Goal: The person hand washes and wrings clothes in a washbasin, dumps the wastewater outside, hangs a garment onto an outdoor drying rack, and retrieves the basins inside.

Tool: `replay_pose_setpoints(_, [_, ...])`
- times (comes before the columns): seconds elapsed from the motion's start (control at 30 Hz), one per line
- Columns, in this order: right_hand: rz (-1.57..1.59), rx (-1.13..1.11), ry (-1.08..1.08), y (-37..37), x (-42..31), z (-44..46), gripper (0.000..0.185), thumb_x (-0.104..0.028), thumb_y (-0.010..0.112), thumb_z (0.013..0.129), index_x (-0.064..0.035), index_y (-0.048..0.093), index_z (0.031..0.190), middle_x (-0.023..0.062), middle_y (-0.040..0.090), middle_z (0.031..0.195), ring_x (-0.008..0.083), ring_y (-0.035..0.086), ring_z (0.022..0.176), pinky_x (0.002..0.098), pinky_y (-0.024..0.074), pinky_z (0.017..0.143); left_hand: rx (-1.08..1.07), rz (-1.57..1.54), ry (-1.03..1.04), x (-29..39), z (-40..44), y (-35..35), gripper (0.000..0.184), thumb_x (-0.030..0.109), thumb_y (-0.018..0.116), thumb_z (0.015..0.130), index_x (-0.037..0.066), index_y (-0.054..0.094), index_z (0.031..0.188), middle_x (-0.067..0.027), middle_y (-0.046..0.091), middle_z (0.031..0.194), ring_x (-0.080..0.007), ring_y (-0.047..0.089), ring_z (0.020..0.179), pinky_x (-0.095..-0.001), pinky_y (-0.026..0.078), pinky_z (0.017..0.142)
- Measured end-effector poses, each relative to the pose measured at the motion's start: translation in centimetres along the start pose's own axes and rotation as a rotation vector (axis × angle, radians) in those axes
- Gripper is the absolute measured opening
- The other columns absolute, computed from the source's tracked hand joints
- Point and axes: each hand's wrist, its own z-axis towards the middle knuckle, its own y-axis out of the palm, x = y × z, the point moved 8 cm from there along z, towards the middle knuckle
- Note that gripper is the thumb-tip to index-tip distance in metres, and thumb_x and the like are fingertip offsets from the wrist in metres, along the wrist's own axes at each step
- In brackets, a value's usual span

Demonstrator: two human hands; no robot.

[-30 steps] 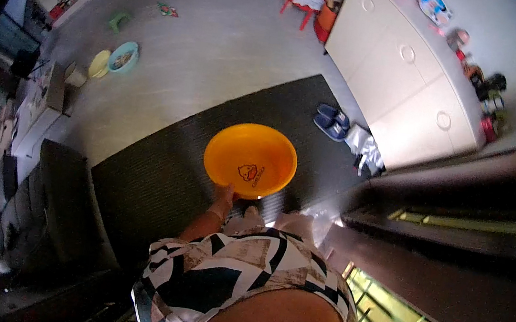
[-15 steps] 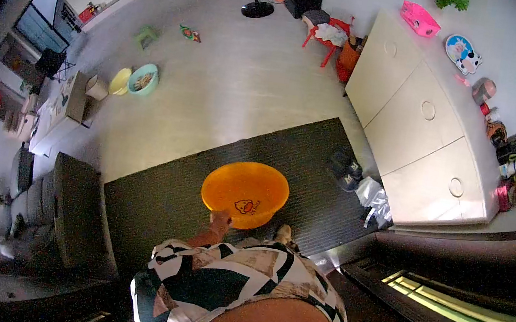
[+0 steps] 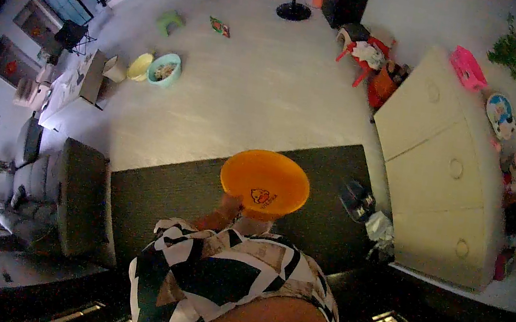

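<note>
An orange plastic basin, printed with a duck face and dark lettering, hangs in front of my body above the dark mat. Its opening faces up, and nothing shows inside it. My left hand is closed on the near left part of its rim. Most of the fingers are hidden behind the basin wall. My right hand is out of view; only part of an arm or shoulder shows at the bottom edge. Patterned shorts are just below the basin.
A dark mat lies underfoot. Shoes and a plastic bag sit beside the white cabinet. A turquoise basin, a yellow basin and a green stool stand farther off. A grey sofa is at left.
My view has shifted, and room items sit lower and farther right. The orange basin, still in my left hand, now overlaps the mat's far edge more closely.
</note>
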Motion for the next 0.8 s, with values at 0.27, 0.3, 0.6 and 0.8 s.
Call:
replay_pose_setpoints(0.27, [-0.064,0.010,0.064,3.7,-9.2,5.1,0.024,-0.022,0.055,0.084,-0.0046,0.057,0.100,0.0162,0.060,0.091,0.0267,0.059,0.074,0.0380,0.0478,0.063,0.063,-0.234,-0.121,-1.8,8.3,-12.5,0.020,0.023,0.053,0.085,0.003,0.057,0.087,-0.0120,0.056,0.069,-0.0209,0.049,0.052,-0.0343,0.040,0.047])
replay_pose_setpoints(0.3, [-0.073,0.005,0.071,4.5,-10.0,5.3,0.025,-0.022,0.055,0.084,-0.0046,0.057,0.100,0.0162,0.060,0.091,0.0265,0.059,0.074,0.0379,0.0479,0.063,0.069,-0.252,-0.129,-2.5,9.3,-13.7,0.021,0.023,0.053,0.085,0.003,0.057,0.088,-0.0122,0.057,0.070,-0.0211,0.050,0.052,-0.0344,0.040,0.048])
replay_pose_setpoints(0.6, [-0.288,-0.086,0.053,9.5,-16.7,14.0,0.026,-0.022,0.055,0.084,-0.0043,0.057,0.104,0.0155,0.060,0.094,0.0251,0.059,0.076,0.0367,0.0487,0.064,0.221,-0.443,-0.249,-6.6,16.9,-25.8,0.027,0.027,0.053,0.085,0.002,0.058,0.093,-0.0139,0.060,0.075,-0.0226,0.054,0.055,-0.0353,0.043,0.049])
replay_pose_setpoints(0.8, [-0.488,0.013,-0.229,8.0,-29.1,30.3,0.027,-0.021,0.055,0.085,-0.0041,0.056,0.106,0.0150,0.060,0.095,0.0241,0.059,0.077,0.0359,0.0492,0.065,0.421,-0.351,-0.236,-12.5,22.3,-31.7,0.033,0.032,0.050,0.085,0.002,0.058,0.096,-0.0149,0.062,0.077,-0.0240,0.056,0.056,-0.0364,0.044,0.049])
